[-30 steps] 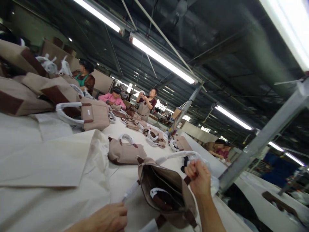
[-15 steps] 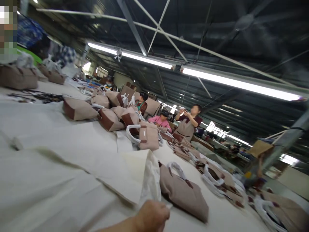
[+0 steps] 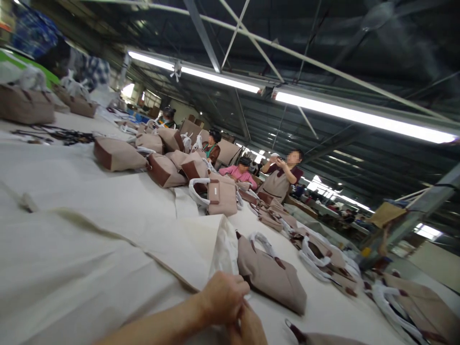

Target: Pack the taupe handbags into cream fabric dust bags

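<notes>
Both our hands meet beside the taupe fabric handbag (image 3: 270,278): left hand (image 3: 221,297) and right hand (image 3: 247,328) pinch something hidden, likely wrapping; next needs a firm pull.

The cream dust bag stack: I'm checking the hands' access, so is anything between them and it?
Nothing visible. The left hand already touches the edge of the cream dust bag stack; the right hand meets it just below.

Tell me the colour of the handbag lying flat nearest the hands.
Taupe-beige handbag with dark brown trim and a white-wrapped handle, seen in the head view.
</notes>
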